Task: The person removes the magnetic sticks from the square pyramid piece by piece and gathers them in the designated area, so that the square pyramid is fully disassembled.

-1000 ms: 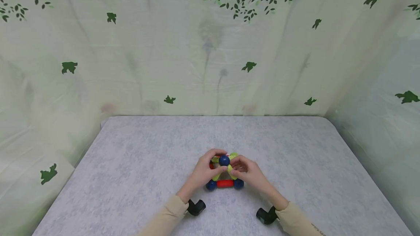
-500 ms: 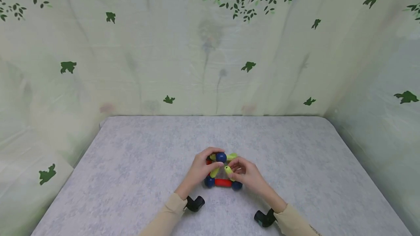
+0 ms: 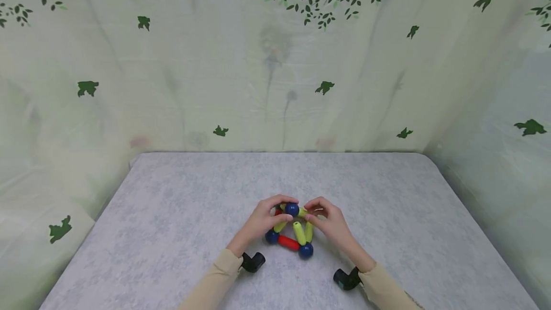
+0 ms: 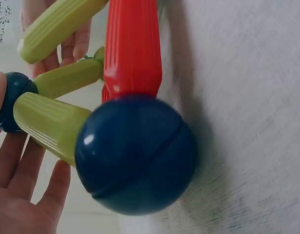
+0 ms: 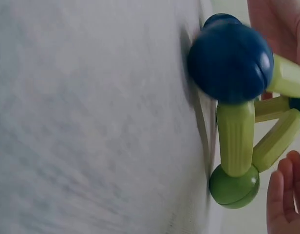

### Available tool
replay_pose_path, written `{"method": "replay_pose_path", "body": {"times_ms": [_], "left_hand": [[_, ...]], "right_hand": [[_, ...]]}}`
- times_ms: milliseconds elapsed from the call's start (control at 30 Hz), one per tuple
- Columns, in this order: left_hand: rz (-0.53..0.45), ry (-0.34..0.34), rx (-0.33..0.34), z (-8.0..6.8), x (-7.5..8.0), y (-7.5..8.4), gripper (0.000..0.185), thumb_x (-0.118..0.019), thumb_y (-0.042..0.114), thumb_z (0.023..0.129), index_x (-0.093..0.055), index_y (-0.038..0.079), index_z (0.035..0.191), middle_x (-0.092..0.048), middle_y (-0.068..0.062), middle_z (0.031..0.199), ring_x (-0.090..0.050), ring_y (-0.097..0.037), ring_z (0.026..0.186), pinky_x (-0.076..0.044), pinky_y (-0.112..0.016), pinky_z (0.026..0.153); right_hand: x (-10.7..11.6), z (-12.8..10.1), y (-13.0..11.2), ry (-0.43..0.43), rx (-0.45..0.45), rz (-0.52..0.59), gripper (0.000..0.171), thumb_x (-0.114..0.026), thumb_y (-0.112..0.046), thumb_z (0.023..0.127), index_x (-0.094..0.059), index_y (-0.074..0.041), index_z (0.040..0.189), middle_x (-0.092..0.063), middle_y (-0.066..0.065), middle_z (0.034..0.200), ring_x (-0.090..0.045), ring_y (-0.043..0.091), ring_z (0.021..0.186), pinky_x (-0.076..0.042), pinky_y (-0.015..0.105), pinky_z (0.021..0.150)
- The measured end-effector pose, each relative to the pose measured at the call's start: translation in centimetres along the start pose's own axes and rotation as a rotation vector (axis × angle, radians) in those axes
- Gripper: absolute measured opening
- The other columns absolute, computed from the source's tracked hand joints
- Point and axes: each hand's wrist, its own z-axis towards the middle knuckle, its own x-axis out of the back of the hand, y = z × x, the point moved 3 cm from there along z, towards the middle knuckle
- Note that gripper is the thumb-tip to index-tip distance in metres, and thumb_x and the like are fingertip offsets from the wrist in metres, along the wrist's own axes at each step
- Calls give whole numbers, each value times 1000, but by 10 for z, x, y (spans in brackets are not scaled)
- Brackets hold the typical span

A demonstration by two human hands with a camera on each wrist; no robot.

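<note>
Ball-and-rod model: it stands in the lower middle of the head view, right between my hands.
My left hand: thumb and fingers pinch the top blue ball, at the model's peak.
My right hand: thumb and forefinger pinch the back rod, a yellow-green piece meeting that ball.
Loose-ended rod: yellow-green, tilted, its hollow upper end apart from the top blue ball; its foot meets the lower-right blue ball.
Red rod: along the bottom edge, joining that ball to the lower-left blue ball.
Left rod: yellow-green, sloping from the lower-left blue ball up to the one I pinch.
Green ball: lower right of my right wrist view, joined by the right rod to a blue ball above.
My sleeves: beige, at the bottom of the head view, a black camera at each wrist.
Table: mottled grey, under everything.
Backdrop: pale cloth with green leaf shapes, across the upper half.
</note>
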Motion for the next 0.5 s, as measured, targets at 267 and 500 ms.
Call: {"method": "replay_pose_path", "body": {"times_ms": [267, 500], "left_hand": [[46, -39, -36, 6, -1, -34, 36, -60, -2, 90, -57, -2, 127, -59, -15, 126, -49, -31, 122, -32, -56, 103], [61, 19, -113, 8, 0, -38, 33, -61, 4, 92, -60, 3, 125, -60, -8, 123, -53, -23, 117, -39, -52, 99]], "right_hand": [[-2, 4, 11, -64, 23, -41, 18, -65, 2, 88, -60, 7, 104, -64, 18, 103, -60, 36, 101, -44, 53, 92], [-9, 7, 38, -16, 26, -63, 19, -69, -2, 86, -61, 0, 104, -63, 11, 99, -60, 25, 91, -52, 35, 80]]}}
